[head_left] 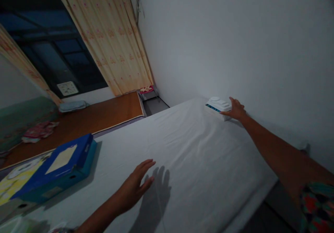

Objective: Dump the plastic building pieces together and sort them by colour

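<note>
On the far right part of the white-covered table (180,146) sits a small white box (218,104) with raised shapes on top and a blue-green strip along one side. My right hand (235,109) is at its right end, thumb on the front side and fingers curved towards the back, gripping that end. My left hand (137,181) hovers over the cloth near the middle, fingers stretched out and thumb apart, holding nothing. Its shadow falls on the cloth beside it.
A large blue and yellow cardboard box (62,163) lies at the table's left. A pale green container (19,224) is partly cut off at the bottom left. A white wall (221,45) borders the right. Beyond stand a low brown-topped bed (112,109) and a small pink stool (146,89).
</note>
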Motion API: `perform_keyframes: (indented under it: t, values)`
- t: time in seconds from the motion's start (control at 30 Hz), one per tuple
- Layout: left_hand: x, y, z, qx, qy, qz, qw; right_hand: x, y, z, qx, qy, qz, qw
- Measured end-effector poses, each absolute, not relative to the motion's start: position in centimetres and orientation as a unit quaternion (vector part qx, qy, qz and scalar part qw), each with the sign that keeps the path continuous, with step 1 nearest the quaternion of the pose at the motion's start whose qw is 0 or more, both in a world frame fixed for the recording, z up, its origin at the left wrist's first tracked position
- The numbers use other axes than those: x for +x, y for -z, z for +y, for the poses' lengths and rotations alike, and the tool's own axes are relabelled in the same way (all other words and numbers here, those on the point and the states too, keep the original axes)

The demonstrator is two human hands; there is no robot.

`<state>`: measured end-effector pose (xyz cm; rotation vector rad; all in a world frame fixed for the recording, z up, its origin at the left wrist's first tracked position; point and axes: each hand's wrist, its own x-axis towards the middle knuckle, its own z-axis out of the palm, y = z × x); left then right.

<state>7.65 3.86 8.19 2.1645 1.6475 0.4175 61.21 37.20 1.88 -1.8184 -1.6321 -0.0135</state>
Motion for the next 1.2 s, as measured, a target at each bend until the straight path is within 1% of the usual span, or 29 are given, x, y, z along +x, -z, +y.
perform_keyframes:
  t: [0.1, 0.23, 0.47, 0.6, 0.77, 0.97, 1.07, 1.2]
  values:
    - [7.8, -7.6, 4.0, 0.759, -0.148, 0.597, 0.212, 61.5, 0.0, 38.3, -0.684, -0.024, -0.658, 0.313]
    - [7.4, -7.1, 3.8, 0.738, -0.154, 0.612, 0.240, 60.8, 1.3, 38.7, -0.657, -0.021, -0.668, 0.348]
    - [8.2, -6.8, 4.2, 0.723, -0.181, 0.610, 0.268, 60.8, 0.9, 37.8, -0.648, -0.017, -0.671, 0.360]
    - [9.7, -6.7, 5.3, 0.732, -0.199, 0.586, 0.285, 58.1, 0.5, 35.5, -0.623, -0.032, -0.698, 0.353]
    - [11.9, -6.0, 7.5, 0.732, -0.267, 0.550, 0.302, 49.5, 0.1, 30.7, -0.563, -0.051, -0.743, 0.359]
    - [13.1, -4.0, 8.8, 0.660, -0.362, 0.578, 0.314, 35.6, -0.8, 24.2, -0.454, -0.103, -0.800, 0.378]
    - [11.4, -3.4, 6.8, 0.621, -0.402, 0.602, 0.301, 28.4, -1.7, 21.4, -0.399, -0.131, -0.823, 0.383]
    - [6.9, -2.8, 1.1, 0.555, -0.468, 0.647, 0.234, 19.0, -2.8, 17.2, -0.352, -0.200, -0.838, 0.365]
